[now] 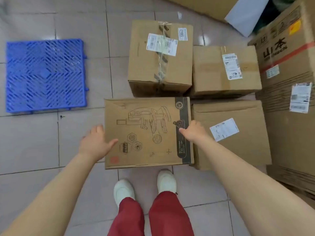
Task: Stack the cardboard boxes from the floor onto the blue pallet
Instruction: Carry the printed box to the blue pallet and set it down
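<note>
Big black characters "山本" stand out on the tall carton (288, 53) at the far right, with smaller Latin lettering beneath them too blurred to make out. On the far box (160, 55), a small white sticker (182, 34) near its right edge shows digits that look like "58", though they're soft. The shipping labels on the other boxes carry barcodes and fine print, all illegible. The near box (146, 132) has line drawings and a dark side strip whose small white text can't be read.

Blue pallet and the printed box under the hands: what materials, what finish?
Blue pallet: looks like moulded plastic, slightly glossy, with an open slatted grid. Printed box: brown corrugated cardboard by the look, matte, with dark line drawings and a black side band.
</note>
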